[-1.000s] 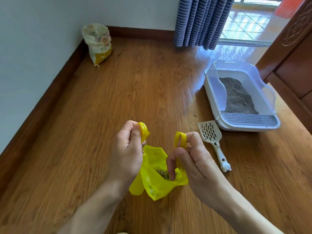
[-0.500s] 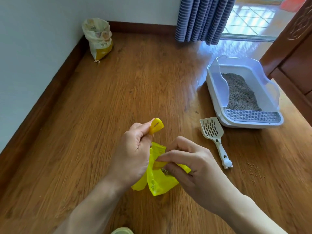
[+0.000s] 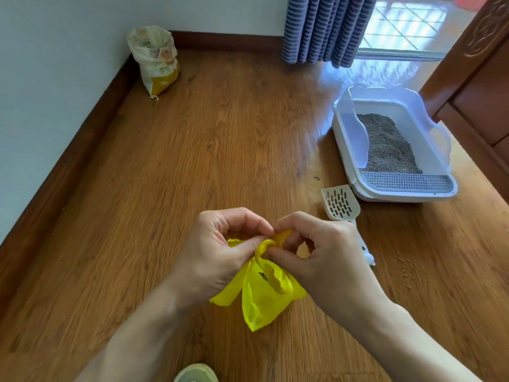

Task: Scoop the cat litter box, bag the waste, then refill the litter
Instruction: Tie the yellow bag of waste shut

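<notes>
A small yellow plastic bag (image 3: pixel 261 296) sits on the wooden floor in front of me, dark waste showing faintly through it. My left hand (image 3: pixel 217 252) and my right hand (image 3: pixel 322 255) meet above it, each pinching a twisted bag handle where the two handles cross. A white slotted scoop (image 3: pixel 341 204) lies on the floor to the right of my hands, its handle partly hidden by my right hand. Further right stands the white litter box (image 3: pixel 355 186) with grey litter (image 3: pixel 388 147) inside. A litter sack (image 3: pixel 155 59) leans against the far wall.
Spilled litter grains (image 3: pixel 411 267) dot the floor right of the scoop. A striped curtain (image 3: pixel 325 26) hangs at the back. A wooden door or cabinet (image 3: pixel 479 86) stands on the right. A pale round object (image 3: pixel 195 374) shows at the bottom edge.
My hands have come together from holding the two handles apart. The handles are now crossed and twisted above the bag, and the bag's mouth has drawn closed.
</notes>
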Motion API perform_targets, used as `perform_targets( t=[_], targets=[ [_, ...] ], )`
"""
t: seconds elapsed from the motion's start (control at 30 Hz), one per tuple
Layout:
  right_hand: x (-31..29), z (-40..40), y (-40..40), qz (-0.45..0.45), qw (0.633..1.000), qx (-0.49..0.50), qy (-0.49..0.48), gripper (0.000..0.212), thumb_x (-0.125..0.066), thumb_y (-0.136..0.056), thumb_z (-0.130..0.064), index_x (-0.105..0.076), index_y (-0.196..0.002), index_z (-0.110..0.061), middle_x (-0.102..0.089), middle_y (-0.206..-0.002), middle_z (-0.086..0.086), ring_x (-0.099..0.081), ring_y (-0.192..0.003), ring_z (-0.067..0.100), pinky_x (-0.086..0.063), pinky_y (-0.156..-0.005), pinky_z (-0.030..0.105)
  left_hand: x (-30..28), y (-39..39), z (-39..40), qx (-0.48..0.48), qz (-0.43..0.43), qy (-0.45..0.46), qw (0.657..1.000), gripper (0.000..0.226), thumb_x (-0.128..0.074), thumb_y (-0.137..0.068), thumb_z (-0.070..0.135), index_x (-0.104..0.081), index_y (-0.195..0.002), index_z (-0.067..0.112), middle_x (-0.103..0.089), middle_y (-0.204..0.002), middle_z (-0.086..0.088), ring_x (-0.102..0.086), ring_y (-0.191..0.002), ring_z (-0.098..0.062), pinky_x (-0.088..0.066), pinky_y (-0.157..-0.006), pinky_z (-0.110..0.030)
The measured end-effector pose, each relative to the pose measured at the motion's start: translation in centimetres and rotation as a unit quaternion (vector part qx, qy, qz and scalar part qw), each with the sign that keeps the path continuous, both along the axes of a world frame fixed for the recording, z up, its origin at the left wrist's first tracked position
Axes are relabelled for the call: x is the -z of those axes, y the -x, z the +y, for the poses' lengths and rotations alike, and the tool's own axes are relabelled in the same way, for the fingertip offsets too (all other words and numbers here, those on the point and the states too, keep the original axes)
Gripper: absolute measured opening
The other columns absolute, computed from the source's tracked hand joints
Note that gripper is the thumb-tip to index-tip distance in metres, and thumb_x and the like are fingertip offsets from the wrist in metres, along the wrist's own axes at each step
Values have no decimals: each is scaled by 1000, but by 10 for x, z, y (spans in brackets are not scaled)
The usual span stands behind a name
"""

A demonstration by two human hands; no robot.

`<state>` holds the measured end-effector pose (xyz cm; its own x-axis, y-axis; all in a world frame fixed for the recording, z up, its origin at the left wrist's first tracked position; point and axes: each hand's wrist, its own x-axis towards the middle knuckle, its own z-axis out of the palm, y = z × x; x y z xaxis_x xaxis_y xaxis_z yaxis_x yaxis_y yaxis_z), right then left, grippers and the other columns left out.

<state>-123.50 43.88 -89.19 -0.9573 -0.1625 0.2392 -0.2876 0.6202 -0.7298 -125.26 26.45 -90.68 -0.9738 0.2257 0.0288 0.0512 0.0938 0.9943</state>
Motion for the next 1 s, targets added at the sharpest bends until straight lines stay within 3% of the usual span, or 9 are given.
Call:
perform_targets(
  t=[0.13,0.27,0.37,0.43,0.53,0.63,0.73,0.83,1.0],
  targets=[
    [-1,2,2,4,999,33,24,22,-88,-68,-29,-67,-70,-23,-58,-54,-10,-51,-50,3,-31,-47,5,-1,-4,-7,86,-5,25,996,23,-64,-84,6,-69,-100,21,-71,-90,-6,-67,-80,-16,-54,-68,-28],
    [-1,4,6,5,998,42,51,24,-89,-68,-26,-64,-68,-24,-54,-52,-18,-52,-49,3,-31,-47,4,1,-7,-14,164,26,78,983,52,-77,-83,14,-53,-128,27,-65,-99,-7,-64,-85,-26,-56,-74,-39],
    [2,3,5,1,999,24,39,24,-88,-68,-28,-65,-69,-22,-51,-53,-15,-50,-51,5,-32,-48,6,4,-2,-12,133,88,90,983,29,-75,-86,24,-63,-113,23,-65,-89,-5,-61,-80,-21,-52,-72,-28],
    [3,2,5,-8,999,15,41,22,-88,-69,-28,-66,-69,-21,-52,-54,-13,-49,-51,4,-31,-48,6,4,1,-13,122,93,75,985,20,-74,-86,26,-67,-104,20,-66,-84,-6,-60,-76,-24,-52,-68,-32],
    [3,6,8,-56,996,-10,63,19,-88,-68,-27,-69,-72,-23,-59,-61,-11,-50,-52,4,-37,-49,11,7,2,-14,105,68,32,992,14,-78,-82,22,-70,-93,16,-66,-79,-12,-61,-71,-32,-52,-61,-37],
    [2,17,12,-106,991,-64,42,16,-85,-73,-25,-71,-82,-27,-64,-72,-10,-54,-60,9,-47,-55,22,11,1,-14,88,47,-4,995,14,-74,-81,18,-67,-85,7,-67,-73,-9,-63,-64,-17,-50,-60,-24],
    [0,21,12,-77,992,-101,-20,12,-80,-80,-29,-69,-84,-32,-57,-85,-10,-53,-74,13,-44,-58,18,16,1,-16,75,44,-1,996,16,-73,-84,19,-64,-84,6,-65,-69,-9,-63,-60,-19,-49,-60,-24],
    [-2,21,11,-62,992,-105,-14,14,-75,-82,-35,-61,-82,-34,-56,-103,-12,-52,-88,6,-43,-63,17,19,-1,-17,64,42,1,997,18,-73,-86,24,-61,-84,11,-64,-66,-11,-63,-57,-22,-48,-59,-26],
    [-3,18,8,-65,994,-87,-11,19,-70,-90,-32,-53,-83,-28,-58,-73,-13,-48,-65,11,-40,-53,21,21,-2,-15,57,24,-48,997,24,-75,-85,18,-57,-84,2,-63,-64,-10,-60,-52,-24,-48,-53,-30]
  ],
)
